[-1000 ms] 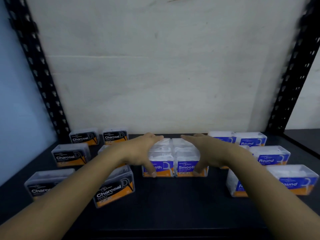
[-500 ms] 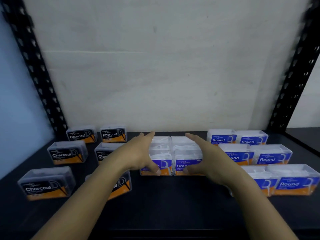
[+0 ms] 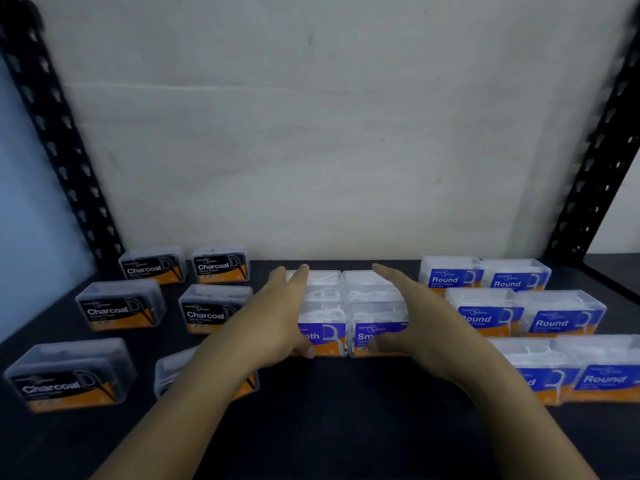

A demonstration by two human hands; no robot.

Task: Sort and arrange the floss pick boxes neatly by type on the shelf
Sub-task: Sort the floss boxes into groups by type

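Several clear boxes labelled Smooth (image 3: 346,306) stand packed in two columns at the middle of the black shelf (image 3: 346,410). My left hand (image 3: 280,317) lies flat against the block's left side, fingers straight, thumb at the front left box. My right hand (image 3: 412,317) mirrors it on the right side, thumb on the front right box's label. Black-labelled Charcoal boxes (image 3: 121,308) sit spaced apart on the left; my left forearm hides most of one of them. Blue-labelled Round boxes (image 3: 561,315) stand in paired rows on the right.
A white wall (image 3: 329,133) closes the back of the shelf. Black perforated uprights stand at the back left (image 3: 55,133) and back right (image 3: 595,150). Bare shelf surface runs along the front edge.
Both hands have straightened from cupping over the Smooth block to lying along its two sides. The block now sits a little farther back. The view shifted slightly right.
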